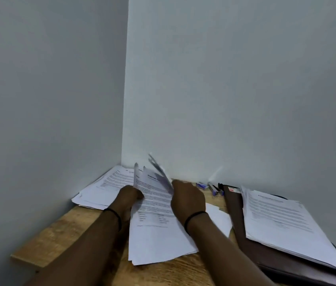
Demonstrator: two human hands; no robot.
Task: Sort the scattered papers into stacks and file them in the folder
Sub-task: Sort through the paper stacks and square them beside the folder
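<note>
We see the middle stack of papers (159, 234) lying on the wooden surface (59, 234), directly in front of the person, its sheets fanned a little at the near edge. Its upper sheets are lifted at the far end and curl upward, blurred. The left hand (129, 198) grips the left edge of these raised sheets, fingers closed on the paper. The right hand (187, 200) is at their right side, its back toward us, with a few blurred sheets (161, 172) sticking up above it; we think it pinches them, but its fingers are hidden. Each wrist wears a dark band.

To the left, in the corner where the two walls (225, 89) meet, a second pile of printed papers (103, 186) lies spread loosely. To the right, a brown folder (235, 213) lies flat on the surface, with a third, neater stack (282, 221) resting on top of it. Beyond the folder, against the wall, lie some pens (214, 188) and a small bluish item, too blurred to name.
</note>
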